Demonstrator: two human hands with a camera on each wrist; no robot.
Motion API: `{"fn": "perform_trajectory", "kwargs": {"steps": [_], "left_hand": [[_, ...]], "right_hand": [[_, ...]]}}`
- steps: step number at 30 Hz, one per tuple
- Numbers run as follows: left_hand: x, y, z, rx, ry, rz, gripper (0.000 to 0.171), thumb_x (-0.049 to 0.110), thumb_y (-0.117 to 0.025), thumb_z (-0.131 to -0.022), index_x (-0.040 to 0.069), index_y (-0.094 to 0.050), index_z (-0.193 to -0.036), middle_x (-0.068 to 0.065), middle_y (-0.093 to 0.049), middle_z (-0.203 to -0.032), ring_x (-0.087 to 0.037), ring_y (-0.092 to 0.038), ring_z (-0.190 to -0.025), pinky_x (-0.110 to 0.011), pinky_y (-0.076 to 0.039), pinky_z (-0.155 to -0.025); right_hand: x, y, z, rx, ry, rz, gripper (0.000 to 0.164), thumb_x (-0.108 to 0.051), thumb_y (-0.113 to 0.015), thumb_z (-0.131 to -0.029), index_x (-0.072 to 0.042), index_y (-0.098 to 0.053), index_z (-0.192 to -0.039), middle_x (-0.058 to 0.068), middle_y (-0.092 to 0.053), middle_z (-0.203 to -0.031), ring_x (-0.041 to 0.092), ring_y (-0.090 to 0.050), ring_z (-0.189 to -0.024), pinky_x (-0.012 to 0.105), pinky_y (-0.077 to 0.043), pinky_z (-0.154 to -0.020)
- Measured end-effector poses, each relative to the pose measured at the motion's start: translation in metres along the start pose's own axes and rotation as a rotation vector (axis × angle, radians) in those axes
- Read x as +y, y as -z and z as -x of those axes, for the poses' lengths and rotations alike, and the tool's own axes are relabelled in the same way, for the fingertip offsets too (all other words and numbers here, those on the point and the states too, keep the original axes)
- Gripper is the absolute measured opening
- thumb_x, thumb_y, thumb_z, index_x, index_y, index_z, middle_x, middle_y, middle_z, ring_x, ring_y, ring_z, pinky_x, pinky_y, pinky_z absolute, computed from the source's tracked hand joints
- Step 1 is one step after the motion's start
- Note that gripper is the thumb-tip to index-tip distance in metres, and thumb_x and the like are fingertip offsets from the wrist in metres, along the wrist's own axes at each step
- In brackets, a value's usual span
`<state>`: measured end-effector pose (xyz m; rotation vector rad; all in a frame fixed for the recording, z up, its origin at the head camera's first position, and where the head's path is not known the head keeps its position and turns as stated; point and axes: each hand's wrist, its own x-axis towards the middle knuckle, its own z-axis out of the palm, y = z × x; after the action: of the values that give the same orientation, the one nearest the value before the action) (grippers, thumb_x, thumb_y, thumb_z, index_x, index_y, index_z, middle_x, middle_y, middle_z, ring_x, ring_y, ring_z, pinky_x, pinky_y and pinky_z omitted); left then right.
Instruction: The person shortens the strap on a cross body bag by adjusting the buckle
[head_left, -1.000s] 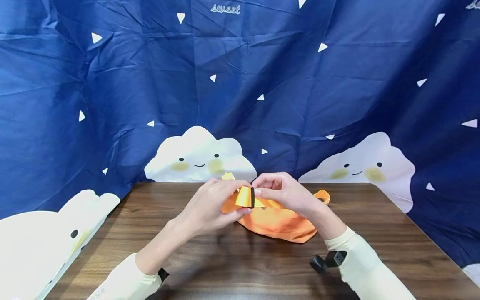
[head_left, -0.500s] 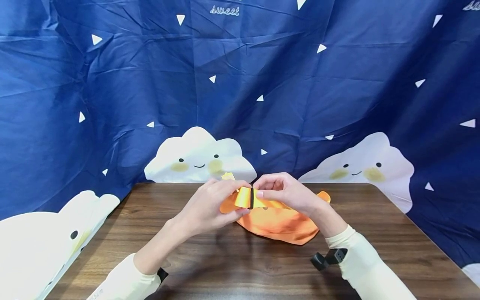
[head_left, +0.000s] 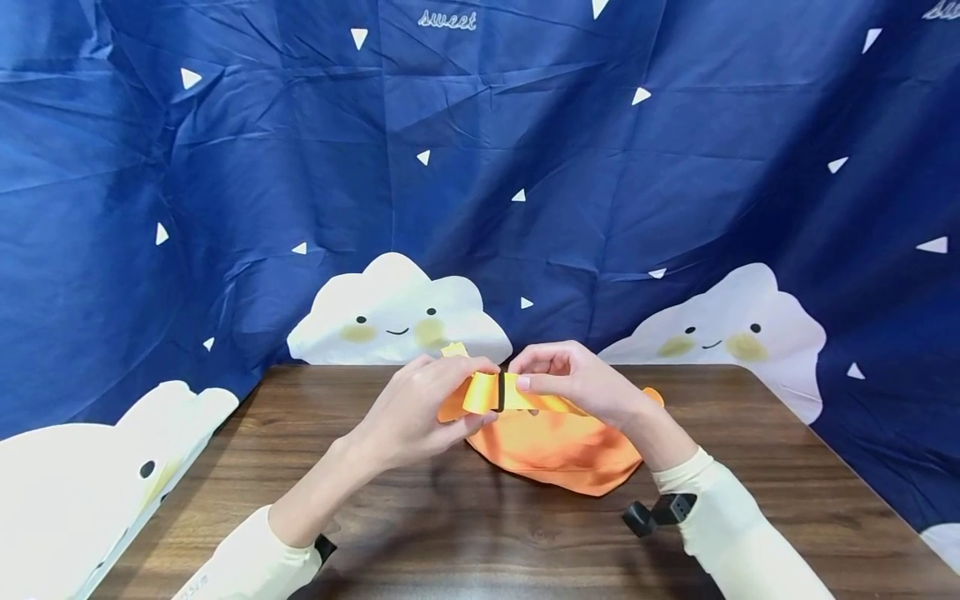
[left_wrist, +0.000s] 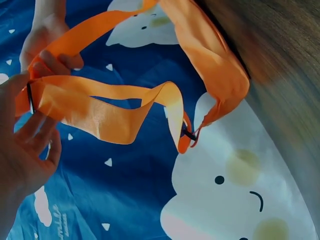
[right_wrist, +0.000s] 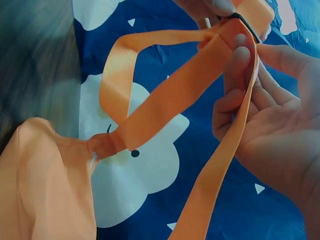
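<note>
An orange fabric bag (head_left: 562, 454) lies behind and below the hands in the head view; in the right wrist view its fabric fills the lower left. From it runs a wide orange webbing strap (right_wrist: 175, 105), threaded through a thin black strap slider (head_left: 502, 392). My left hand (head_left: 420, 412) pinches the slider between thumb and fingers, a strap loop bulging on its left. Just right of the slider, my right hand (head_left: 581, 383) pinches the strap between thumb and fingers. More webbing hangs in loose bends, ending near a small dark fitting (left_wrist: 189, 134) by the bag.
A brown wood-grain table (head_left: 420, 533) lies under the hands. Behind it hangs a blue cloth (head_left: 450, 208) printed with white clouds and triangles. Black wrist cameras (head_left: 660, 514) are strapped on the cream sleeves (head_left: 738, 533).
The strap stretch between slider and right fingers has grown, with the slider shifting slightly left and the right hand slightly right. The bag's lower edge sits a little lower. Both hands keep their hold.
</note>
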<state>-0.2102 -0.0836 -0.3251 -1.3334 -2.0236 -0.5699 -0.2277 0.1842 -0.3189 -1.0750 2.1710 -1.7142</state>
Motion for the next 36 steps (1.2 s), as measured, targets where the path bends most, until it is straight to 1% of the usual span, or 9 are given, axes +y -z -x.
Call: {"fn": "perform_trajectory", "kwargs": {"steps": [3, 10, 14, 19, 23, 27, 29, 33, 36], "left_hand": [[0.000, -0.001, 0.001, -0.002, 0.014, 0.014, 0.046, 0.037, -0.076, -0.091, 0.018, -0.061, -0.130, 0.011, -0.064, -0.120, -0.004, -0.057, -0.106, -0.037, -0.046, -0.088], [0.002, -0.005, 0.003, 0.019, 0.004, 0.021, 0.048, 0.041, -0.074, -0.091, 0.015, -0.062, -0.129, 0.008, -0.066, -0.118, -0.006, -0.059, -0.102, -0.035, -0.046, -0.086], [0.003, -0.005, 0.002, 0.020, 0.005, -0.004, 0.049, 0.041, -0.074, -0.091, 0.014, -0.061, -0.130, 0.007, -0.066, -0.119, -0.007, -0.059, -0.104, -0.035, -0.046, -0.087], [0.001, -0.006, 0.002, 0.001, -0.007, -0.047, 0.053, 0.040, -0.078, -0.089, 0.014, -0.060, -0.132, 0.006, -0.068, -0.121, -0.006, -0.061, -0.111, -0.036, -0.047, -0.089], [0.000, -0.006, 0.001, 0.044, -0.019, -0.116, 0.055, 0.032, -0.086, -0.083, 0.011, -0.063, -0.129, 0.002, -0.070, -0.117, -0.009, -0.064, -0.107, -0.034, -0.048, -0.086], [-0.002, -0.004, 0.001, 0.119, -0.045, -0.163, 0.052, 0.024, -0.090, -0.079, 0.006, -0.068, -0.122, -0.002, -0.073, -0.111, -0.013, -0.069, -0.096, -0.033, -0.049, -0.079], [-0.004, -0.003, 0.001, 0.136, -0.051, -0.164, 0.051, 0.024, -0.091, -0.079, 0.006, -0.069, -0.121, -0.002, -0.074, -0.109, -0.013, -0.070, -0.090, -0.033, -0.049, -0.077], [-0.008, -0.004, 0.003, 0.132, -0.035, -0.168, 0.049, 0.026, -0.089, -0.080, 0.008, -0.071, -0.122, 0.001, -0.074, -0.108, -0.011, -0.070, -0.088, -0.033, -0.049, -0.077], [-0.011, -0.006, 0.005, 0.118, -0.020, -0.172, 0.049, 0.028, -0.088, -0.081, 0.009, -0.071, -0.123, 0.000, -0.074, -0.109, -0.011, -0.070, -0.093, -0.034, -0.048, -0.078]], "right_hand": [[0.001, -0.001, 0.000, -0.010, 0.014, -0.035, 0.016, -0.011, -0.069, -0.097, -0.003, -0.073, -0.110, 0.017, -0.070, -0.095, 0.027, -0.062, -0.086, 0.031, -0.051, -0.075], [-0.001, -0.010, -0.002, -0.033, 0.053, -0.084, 0.016, -0.009, -0.069, -0.097, -0.002, -0.073, -0.110, 0.022, -0.071, -0.098, 0.030, -0.065, -0.088, 0.034, -0.054, -0.078], [-0.001, -0.012, -0.003, -0.004, 0.045, -0.069, 0.015, -0.011, -0.067, -0.098, -0.002, -0.072, -0.109, 0.021, -0.071, -0.096, 0.031, -0.065, -0.087, 0.036, -0.053, -0.078], [-0.001, -0.015, -0.004, 0.011, 0.016, -0.062, 0.015, -0.012, -0.070, -0.097, 0.000, -0.070, -0.106, 0.021, -0.070, -0.092, 0.036, -0.064, -0.086, 0.038, -0.053, -0.080], [-0.003, -0.016, -0.004, 0.049, 0.038, -0.076, 0.012, -0.009, -0.072, -0.094, 0.001, -0.069, -0.101, 0.019, -0.068, -0.085, 0.031, -0.062, -0.079, 0.032, -0.051, -0.074], [-0.008, -0.015, -0.003, 0.084, 0.088, -0.160, 0.009, -0.006, -0.071, -0.094, 0.002, -0.069, -0.098, 0.015, -0.067, -0.081, 0.022, -0.059, -0.073, 0.027, -0.047, -0.066], [-0.010, -0.014, -0.003, 0.089, 0.109, -0.229, 0.007, -0.003, -0.069, -0.094, 0.002, -0.069, -0.098, 0.013, -0.068, -0.083, 0.020, -0.060, -0.073, 0.026, -0.049, -0.066], [-0.012, -0.011, -0.002, 0.109, 0.135, -0.329, 0.007, 0.000, -0.063, -0.094, 0.001, -0.070, -0.096, 0.012, -0.070, -0.087, 0.020, -0.062, -0.076, 0.027, -0.053, -0.069], [-0.012, -0.009, 0.000, 0.129, 0.138, -0.372, 0.010, 0.000, -0.061, -0.094, -0.001, -0.070, -0.096, 0.011, -0.070, -0.087, 0.020, -0.064, -0.078, 0.028, -0.054, -0.071]]}}
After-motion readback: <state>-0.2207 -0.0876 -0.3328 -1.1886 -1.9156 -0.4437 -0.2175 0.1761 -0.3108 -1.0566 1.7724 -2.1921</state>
